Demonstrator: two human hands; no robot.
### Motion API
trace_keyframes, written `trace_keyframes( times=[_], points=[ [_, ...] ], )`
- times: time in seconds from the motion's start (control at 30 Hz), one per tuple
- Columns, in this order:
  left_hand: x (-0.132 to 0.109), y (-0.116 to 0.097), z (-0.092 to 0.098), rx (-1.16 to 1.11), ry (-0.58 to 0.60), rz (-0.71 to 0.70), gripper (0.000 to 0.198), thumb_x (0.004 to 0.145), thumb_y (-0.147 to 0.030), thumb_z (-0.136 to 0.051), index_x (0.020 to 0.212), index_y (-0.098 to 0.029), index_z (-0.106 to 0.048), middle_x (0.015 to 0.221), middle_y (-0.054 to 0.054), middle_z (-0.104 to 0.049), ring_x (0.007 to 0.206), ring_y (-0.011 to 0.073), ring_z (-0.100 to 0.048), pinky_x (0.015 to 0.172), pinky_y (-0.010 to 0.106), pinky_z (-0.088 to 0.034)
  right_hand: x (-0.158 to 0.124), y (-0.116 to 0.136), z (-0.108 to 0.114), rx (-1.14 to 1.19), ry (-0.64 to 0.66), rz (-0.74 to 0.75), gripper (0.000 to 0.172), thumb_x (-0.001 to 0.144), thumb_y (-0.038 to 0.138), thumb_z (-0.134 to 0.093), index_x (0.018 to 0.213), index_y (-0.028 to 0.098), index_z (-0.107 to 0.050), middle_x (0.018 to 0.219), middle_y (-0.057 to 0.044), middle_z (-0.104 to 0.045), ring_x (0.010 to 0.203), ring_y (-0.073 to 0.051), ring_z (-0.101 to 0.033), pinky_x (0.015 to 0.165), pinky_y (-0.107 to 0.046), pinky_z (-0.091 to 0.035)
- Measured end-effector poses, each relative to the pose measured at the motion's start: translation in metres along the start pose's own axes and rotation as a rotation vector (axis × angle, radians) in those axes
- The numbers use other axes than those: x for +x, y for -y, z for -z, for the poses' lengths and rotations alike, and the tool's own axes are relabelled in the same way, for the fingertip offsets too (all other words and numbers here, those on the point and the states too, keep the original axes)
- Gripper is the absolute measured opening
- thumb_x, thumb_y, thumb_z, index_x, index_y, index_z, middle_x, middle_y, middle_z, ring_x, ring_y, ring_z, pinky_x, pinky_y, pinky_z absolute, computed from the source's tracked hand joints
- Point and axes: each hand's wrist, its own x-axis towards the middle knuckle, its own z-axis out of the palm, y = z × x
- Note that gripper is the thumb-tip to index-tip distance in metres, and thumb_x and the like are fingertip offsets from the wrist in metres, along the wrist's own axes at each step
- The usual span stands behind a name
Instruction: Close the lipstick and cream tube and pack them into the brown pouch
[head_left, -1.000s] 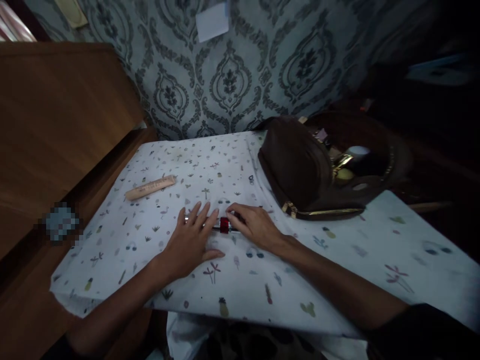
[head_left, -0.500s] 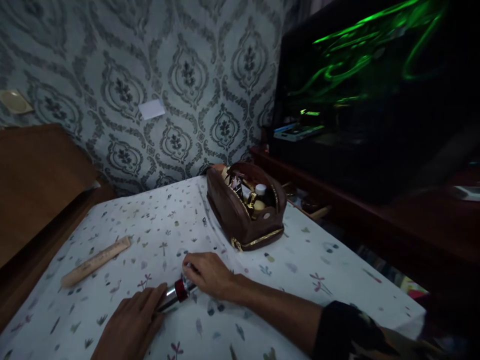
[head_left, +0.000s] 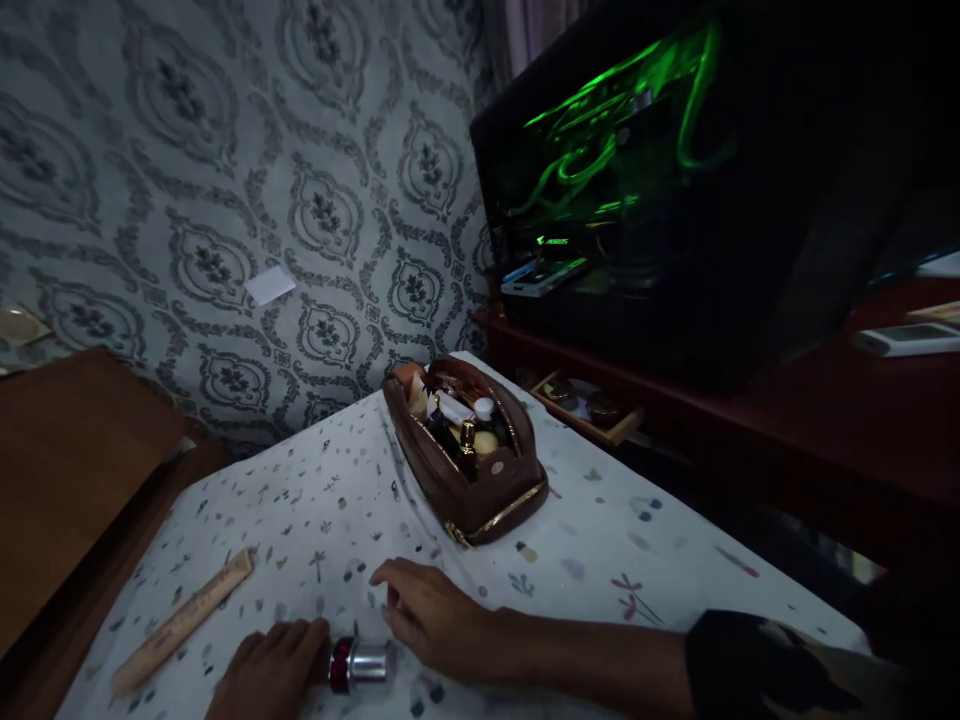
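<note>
A small silver tube with a red band lies on the patterned cloth at the bottom of the view. My left hand is closed around its left end, partly cut off by the frame edge. My right hand rests beside the tube's right end, fingers loosely spread and touching the cloth. A brown pouch stands open behind my right hand, with several small bottles and tubes inside.
A beige tube lies on the cloth at the left. A wooden board leans at the far left. A dark cabinet with green glowing lines stands on a red-brown shelf at the right, a small drawer open below it.
The view has swung right and up, showing the glowing cabinet. My right hand has let go of the silver tube's end and opened beside it. My left hand has closed on the other end.
</note>
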Motion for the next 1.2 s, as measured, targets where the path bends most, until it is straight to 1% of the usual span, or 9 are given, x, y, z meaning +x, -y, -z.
trace_keyframes(
  times=[0.13, 0.27, 0.37, 0.53, 0.67, 0.8, 0.9, 1.03, 1.2],
  points=[
    [0.013, -0.003, 0.026, 0.058, -0.068, -0.049, 0.066, 0.079, 0.004, -0.033, 0.131, -0.027, -0.061, 0.135, 0.007, -0.065, 0.132, 0.022, -0.055, 0.111, 0.046, -0.04, -0.01, -0.009, 0.004, 0.06, -0.049, -0.001, 0.033, 0.09, 0.018, -0.048, 0.122, 0.015, -0.057, 0.101, -0.009, -0.067, 0.084, -0.019, -0.061, 0.087, -0.031, -0.048],
    [0.026, 0.005, 0.056, 0.086, -0.17, -0.138, 0.07, 0.078, 0.007, -0.032, 0.131, -0.029, -0.062, 0.136, 0.005, -0.065, 0.132, 0.0221, -0.056, 0.114, 0.046, -0.041, -0.007, -0.014, 0.002, 0.081, -0.062, -0.013, 0.033, 0.087, 0.016, -0.049, 0.119, 0.016, -0.057, 0.099, -0.008, -0.067, 0.088, -0.02, -0.061, 0.091, -0.033, -0.047],
    [0.033, 0.01, 0.086, 0.103, -0.347, -0.185, 0.064, 0.081, 0.005, -0.033, 0.128, -0.028, -0.062, 0.136, 0.004, -0.064, 0.131, 0.0235, -0.057, 0.112, 0.045, -0.044, -0.004, -0.013, 0.002, 0.078, -0.029, -0.04, 0.033, 0.087, 0.015, -0.048, 0.118, 0.015, -0.059, 0.103, -0.01, -0.068, 0.093, -0.022, -0.062, 0.091, -0.034, -0.048],
    [0.047, 0.006, 0.148, 0.064, -0.752, -0.394, 0.035, 0.095, -0.014, -0.036, 0.117, -0.024, -0.06, 0.134, 0.009, -0.063, 0.124, 0.0246, -0.059, 0.102, 0.041, -0.052, -0.003, -0.012, 0.004, 0.075, 0.011, -0.072, 0.029, 0.087, 0.015, -0.05, 0.113, 0.017, -0.064, 0.103, -0.009, -0.07, 0.092, -0.021, -0.064, 0.088, -0.031, -0.047],
    [0.063, -0.013, 0.204, 0.027, -0.899, -0.424, 0.028, 0.098, -0.022, -0.034, 0.115, -0.022, -0.056, 0.143, 0.013, -0.053, 0.13, 0.0279, -0.053, 0.101, 0.042, -0.051, -0.002, -0.013, 0.006, 0.073, 0.027, -0.066, 0.026, 0.086, 0.013, -0.051, 0.106, 0.016, -0.066, 0.102, -0.01, -0.07, 0.092, -0.02, -0.064, 0.086, -0.03, -0.047],
    [0.091, -0.04, 0.252, -0.026, -0.898, -0.49, 0.029, 0.096, -0.018, -0.037, 0.117, -0.022, -0.056, 0.144, 0.014, -0.045, 0.131, 0.0286, -0.048, 0.099, 0.041, -0.049, -0.001, -0.011, 0.01, 0.065, 0.064, -0.053, 0.025, 0.084, 0.01, -0.05, 0.101, 0.014, -0.069, 0.102, -0.011, -0.071, 0.092, -0.02, -0.066, 0.082, -0.027, -0.048],
    [0.121, -0.058, 0.274, -0.037, -0.888, -0.591, 0.041, 0.083, -0.004, -0.039, 0.117, -0.02, -0.057, 0.126, 0.012, -0.051, 0.118, 0.0242, -0.051, 0.098, 0.038, -0.048, 0.0, -0.009, 0.013, 0.053, 0.095, -0.059, 0.026, 0.083, 0.009, -0.051, 0.101, 0.012, -0.07, 0.102, -0.012, -0.072, 0.093, -0.02, -0.067, 0.083, -0.027, -0.048],
    [0.164, -0.075, 0.283, -0.099, -0.803, -0.762, 0.051, 0.069, 0.004, -0.039, 0.112, -0.018, -0.058, 0.117, 0.009, -0.052, 0.112, 0.0204, -0.052, 0.1, 0.035, -0.046, 0.001, -0.008, 0.015, 0.051, 0.116, -0.077, 0.027, 0.083, 0.008, -0.053, 0.103, 0.01, -0.071, 0.103, -0.013, -0.073, 0.094, -0.021, -0.068, 0.084, -0.027, -0.049],
    [0.206, -0.082, 0.276, -0.141, -0.638, -0.878, 0.049, 0.073, 0.0, -0.043, 0.115, -0.02, -0.059, 0.117, 0.007, -0.058, 0.107, 0.0191, -0.057, 0.095, 0.03, -0.047, 0.001, -0.007, 0.015, 0.047, 0.121, -0.087, 0.027, 0.085, 0.01, -0.052, 0.103, 0.011, -0.072, 0.105, -0.014, -0.073, 0.095, -0.022, -0.068, 0.085, -0.027, -0.048]
  ],
)
